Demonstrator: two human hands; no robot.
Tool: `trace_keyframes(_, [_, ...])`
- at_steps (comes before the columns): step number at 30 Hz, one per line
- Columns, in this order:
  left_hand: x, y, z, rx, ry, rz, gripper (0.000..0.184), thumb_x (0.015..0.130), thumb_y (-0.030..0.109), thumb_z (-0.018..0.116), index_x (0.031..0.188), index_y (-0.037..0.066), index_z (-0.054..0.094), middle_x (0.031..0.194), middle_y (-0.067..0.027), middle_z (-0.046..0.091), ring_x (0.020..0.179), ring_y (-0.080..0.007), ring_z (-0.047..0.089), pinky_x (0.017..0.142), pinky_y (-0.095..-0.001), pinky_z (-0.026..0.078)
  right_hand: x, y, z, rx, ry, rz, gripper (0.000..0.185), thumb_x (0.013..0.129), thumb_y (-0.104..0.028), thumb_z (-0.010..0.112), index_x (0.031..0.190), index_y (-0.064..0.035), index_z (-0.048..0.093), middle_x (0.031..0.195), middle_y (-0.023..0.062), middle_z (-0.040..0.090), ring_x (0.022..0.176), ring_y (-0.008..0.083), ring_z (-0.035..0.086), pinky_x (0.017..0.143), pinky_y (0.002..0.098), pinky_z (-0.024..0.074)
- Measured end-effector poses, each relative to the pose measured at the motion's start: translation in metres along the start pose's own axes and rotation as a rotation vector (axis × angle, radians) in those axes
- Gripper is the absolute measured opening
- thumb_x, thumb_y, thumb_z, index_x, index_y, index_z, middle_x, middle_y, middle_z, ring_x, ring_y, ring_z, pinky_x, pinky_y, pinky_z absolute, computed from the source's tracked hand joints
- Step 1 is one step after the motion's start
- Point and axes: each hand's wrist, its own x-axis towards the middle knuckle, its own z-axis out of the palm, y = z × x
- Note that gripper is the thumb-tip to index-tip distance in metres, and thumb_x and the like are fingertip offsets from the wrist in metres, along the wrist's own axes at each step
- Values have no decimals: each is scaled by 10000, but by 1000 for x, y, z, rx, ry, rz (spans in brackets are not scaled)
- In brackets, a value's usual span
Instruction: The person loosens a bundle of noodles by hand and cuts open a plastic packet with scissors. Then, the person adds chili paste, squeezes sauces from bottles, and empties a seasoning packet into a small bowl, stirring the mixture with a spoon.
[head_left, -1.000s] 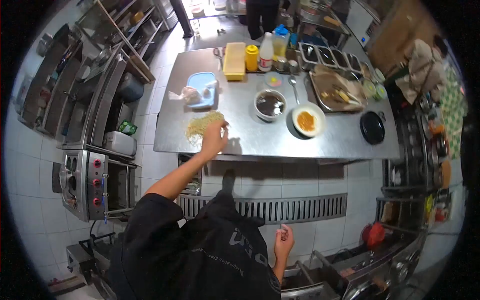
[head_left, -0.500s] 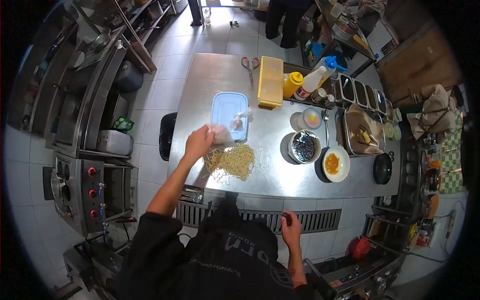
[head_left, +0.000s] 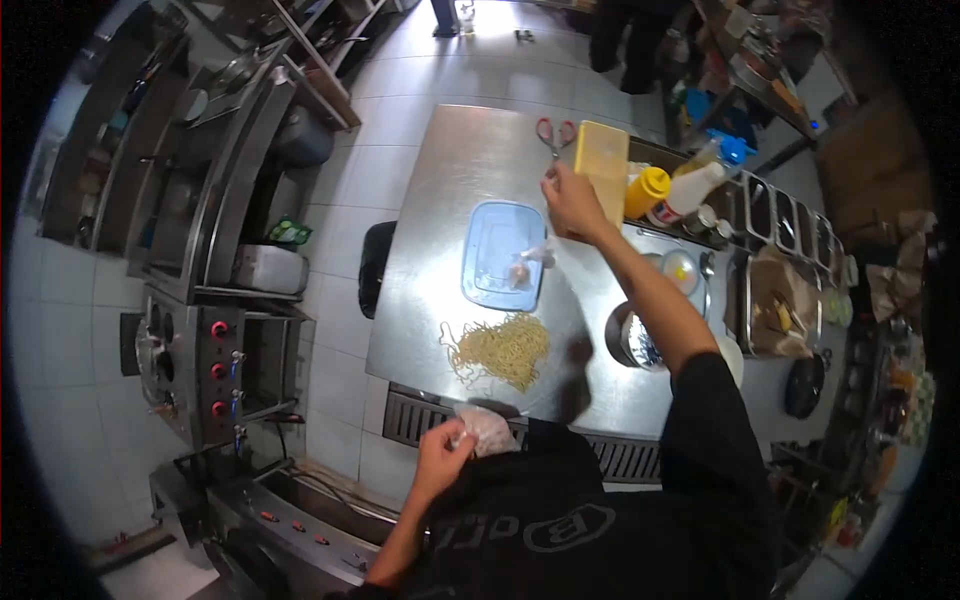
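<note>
On the worktable [head_left: 425, 230], noodles [head_left: 508, 350] are spread toward the near edge; a container [head_left: 487, 250] is placed just behind them, with a bag [head_left: 520, 274] on its right part. Scissors [head_left: 556, 137] are found farther back, left of a box [head_left: 603, 152]; the right hand [head_left: 578, 202] is held by their blade end, contact not discernible. Right of the box, a squeeze bottle [head_left: 648, 194] is set, then a row of pans [head_left: 785, 225], with a tray [head_left: 750, 318] before them. A bowl [head_left: 637, 346] is partly covered by the right forearm [head_left: 665, 305]. A second bag [head_left: 487, 432] is held in the left hand [head_left: 445, 458], before the table. Far left, a stove [head_left: 217, 395] is sited.
</note>
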Motion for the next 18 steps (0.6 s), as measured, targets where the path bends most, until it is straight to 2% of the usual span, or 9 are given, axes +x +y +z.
trace_keyframes(2, [-18, -4, 8, 38, 68, -39, 227, 957, 200, 719, 830, 19, 668, 696, 1, 620, 664, -65, 539, 618, -292, 453, 65, 4, 18, -309, -80, 126, 351, 971, -196, 630, 1186, 80, 608, 997, 316, 720, 959, 427, 739, 834, 490, 587])
trace_keyframes(3, [-27, -8, 12, -2, 116, -79, 218, 949, 194, 728, 843, 12, 672, 699, -3, 624, 670, -70, 540, 628, -292, 457, 94, 20, 39, -285, -92, 112, 351, 971, -196, 630, 1186, 80, 608, 997, 316, 720, 959, 427, 739, 834, 490, 587])
trace_keyframes(5, [-44, -18, 17, -39, 186, -128, 210, 940, 187, 738, 857, 5, 676, 703, -7, 629, 677, -75, 540, 638, -292, 462, 133, 69, 83, -459, 49, 337, 320, 980, -167, 588, 1186, 77, 614, 1154, 292, 713, 1039, 418, 733, 905, 482, 593])
trace_keyframes(8, [-55, -19, 27, -22, 298, -188, 191, 927, 168, 754, 879, -5, 689, 726, -25, 648, 712, -76, 564, 665, -291, 476, 155, 77, 104, -522, 141, 436, 363, 973, -161, 569, 1234, 90, 589, 1229, 276, 695, 1054, 434, 726, 929, 492, 591])
trace_keyframes(12, [-63, -2, 30, 82, 321, -216, 186, 927, 152, 763, 893, -16, 691, 751, -40, 667, 741, -73, 584, 676, -285, 474, 149, 71, 102, -274, 227, 534, 396, 976, -178, 549, 1247, 105, 607, 1209, 261, 698, 1066, 458, 714, 938, 508, 586])
trace_keyframes(14, [-57, 2, 31, 40, 315, -224, 185, 931, 147, 760, 893, -20, 689, 757, -37, 672, 743, -75, 585, 678, -285, 474, 154, 75, 97, -368, 56, 369, 376, 881, -146, 624, 1155, 105, 679, 1239, 343, 676, 1152, 453, 690, 992, 491, 561])
trace_keyframes(16, [-49, 8, 30, -16, 315, -164, 173, 937, 131, 752, 880, -18, 684, 737, -19, 663, 711, -76, 573, 658, -282, 464, 161, 68, 96, -173, 146, 418, 281, 857, -143, 623, 1010, 55, 749, 1119, 302, 730, 1113, 447, 706, 987, 484, 565])
trace_keyframes(17, [-46, 8, 29, -7, 273, -156, 173, 937, 131, 752, 880, -18, 684, 737, -19, 663, 711, -76, 573, 658, -282, 464, 152, 45, 71, -122, -23, 383, 341, 932, -179, 570, 1155, 32, 721, 1092, 313, 717, 1038, 487, 715, 971, 568, 562])
trace_keyframes(18, [-43, 6, 27, -30, 258, -166, 163, 942, 124, 747, 875, -12, 687, 737, -11, 662, 708, -68, 565, 653, -273, 457, 136, 29, 63, -73, -2, 329, 336, 928, -195, 579, 1120, 39, 724, 1052, 312, 719, 1022, 491, 713, 956, 567, 565])
